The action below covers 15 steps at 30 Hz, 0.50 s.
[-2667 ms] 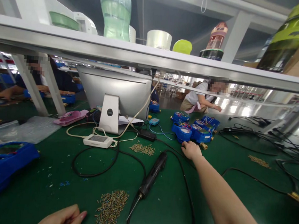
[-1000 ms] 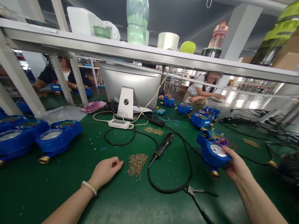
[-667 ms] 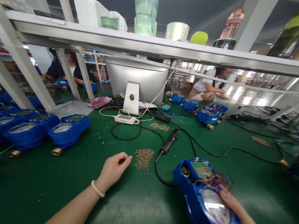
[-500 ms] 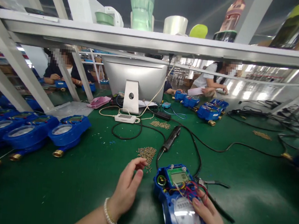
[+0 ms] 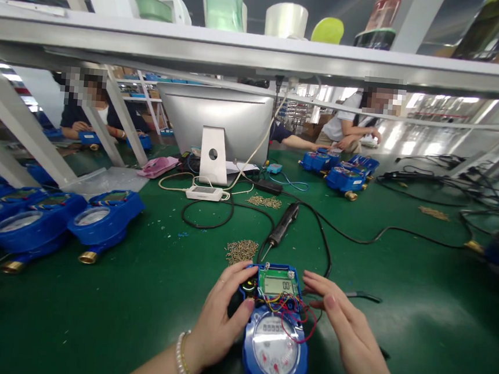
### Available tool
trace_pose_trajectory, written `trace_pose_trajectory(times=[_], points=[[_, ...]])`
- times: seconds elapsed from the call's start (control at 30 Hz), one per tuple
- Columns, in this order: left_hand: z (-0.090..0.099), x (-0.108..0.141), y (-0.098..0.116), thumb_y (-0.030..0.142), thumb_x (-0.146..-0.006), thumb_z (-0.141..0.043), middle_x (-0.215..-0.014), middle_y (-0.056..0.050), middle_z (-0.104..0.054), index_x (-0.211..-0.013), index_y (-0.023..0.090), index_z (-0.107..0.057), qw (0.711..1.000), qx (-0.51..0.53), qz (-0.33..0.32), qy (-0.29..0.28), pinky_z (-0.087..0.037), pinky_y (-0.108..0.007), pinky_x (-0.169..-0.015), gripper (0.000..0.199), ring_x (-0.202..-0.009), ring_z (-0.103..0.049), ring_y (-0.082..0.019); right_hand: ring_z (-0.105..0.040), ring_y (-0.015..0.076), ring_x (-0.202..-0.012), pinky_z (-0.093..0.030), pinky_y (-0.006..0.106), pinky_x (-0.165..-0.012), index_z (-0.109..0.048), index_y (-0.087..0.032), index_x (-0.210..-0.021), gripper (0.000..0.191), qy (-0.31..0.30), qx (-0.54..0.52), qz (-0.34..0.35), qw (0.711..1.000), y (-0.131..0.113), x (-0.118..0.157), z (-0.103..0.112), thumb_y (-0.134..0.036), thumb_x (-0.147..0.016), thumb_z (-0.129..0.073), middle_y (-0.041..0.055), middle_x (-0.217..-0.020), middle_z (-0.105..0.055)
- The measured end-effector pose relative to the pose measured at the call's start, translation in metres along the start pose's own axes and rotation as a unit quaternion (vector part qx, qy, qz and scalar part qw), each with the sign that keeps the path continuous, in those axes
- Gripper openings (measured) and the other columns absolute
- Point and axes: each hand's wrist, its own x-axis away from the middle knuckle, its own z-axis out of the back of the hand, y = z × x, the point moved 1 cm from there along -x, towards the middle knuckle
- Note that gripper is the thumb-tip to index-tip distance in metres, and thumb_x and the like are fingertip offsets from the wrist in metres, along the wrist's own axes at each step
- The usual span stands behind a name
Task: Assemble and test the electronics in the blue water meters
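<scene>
A blue water meter (image 5: 276, 346) lies in front of me with its dial facing up. Its open upper compartment shows a green circuit board with a small display (image 5: 278, 286) and loose red and yellow wires (image 5: 297, 312). My left hand (image 5: 221, 315), with a beaded bracelet at the wrist, grips the compartment's left side between thumb and fingers. On the right, my right hand (image 5: 351, 321) is open, fingers stretched out close beside the compartment. Just beyond the meter are a pile of small screws (image 5: 241, 251) and a black electric screwdriver (image 5: 284, 225).
Several blue meters (image 5: 102, 218) stand at the left, others (image 5: 346, 178) at the back right. A monitor (image 5: 220, 120) stands behind a white adapter (image 5: 204, 193). Black cables (image 5: 371, 242) cross the green table. A shelf (image 5: 244, 50) spans overhead. Co-workers sit beyond.
The meter has moved left and turned upright toward me. My left hand has come onto its left side; my right hand has loosened and straightened its fingers. The display reading differs.
</scene>
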Motion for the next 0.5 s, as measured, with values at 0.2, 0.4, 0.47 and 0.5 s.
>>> trace_pose_trajectory(times=[0.2,0.4,0.47,0.5], points=[[-0.001,0.007,0.015,0.026,-0.095,-0.038,-0.151,-0.003,-0.03,-0.138,0.034,-0.04,0.996,-0.085,-0.027,0.006,-0.025,-0.052,-0.113,0.044,-0.139,-0.026,-0.024,-0.033,0.0204,-0.136,-0.025,0.045,-0.115,-0.044,-0.033,-0.136,0.042,-0.03,0.059,0.096,0.993,0.0,0.012,-0.02,-0.04,-0.095,-0.041,0.001,-0.146,-0.039],[-0.005,0.013,0.029,0.027,-0.097,-0.035,-0.153,0.001,-0.03,-0.141,0.036,-0.035,0.999,-0.007,-0.02,0.042,-0.016,-0.05,-0.116,0.045,-0.142,-0.019,-0.022,-0.03,0.0206,-0.138,-0.023,0.042,-0.116,-0.039,-0.03,-0.14,0.047,-0.021,-0.008,0.116,0.993,-0.008,0.024,-0.028,-0.041,-0.095,-0.042,0.0017,-0.149,-0.034],[-0.005,0.02,0.035,0.029,-0.096,-0.037,-0.149,0.003,-0.037,-0.139,0.038,-0.038,0.996,0.045,-0.013,0.073,-0.018,-0.047,-0.116,0.043,-0.14,-0.026,-0.022,-0.037,0.0219,-0.134,-0.029,0.041,-0.113,-0.036,-0.028,-0.142,0.051,-0.032,-0.033,0.132,0.99,-0.008,0.028,-0.028,-0.043,-0.094,-0.042,0.0048,-0.147,-0.038],[-0.006,0.025,0.038,0.032,-0.096,-0.039,-0.146,0.002,-0.042,-0.138,0.038,-0.039,0.993,0.073,-0.016,0.092,-0.024,-0.045,-0.115,0.043,-0.138,-0.032,-0.022,-0.042,0.0222,-0.131,-0.034,0.04,-0.111,-0.034,-0.028,-0.143,0.052,-0.035,-0.044,0.146,0.988,-0.007,0.031,-0.029,-0.043,-0.094,-0.042,0.0062,-0.146,-0.04]])
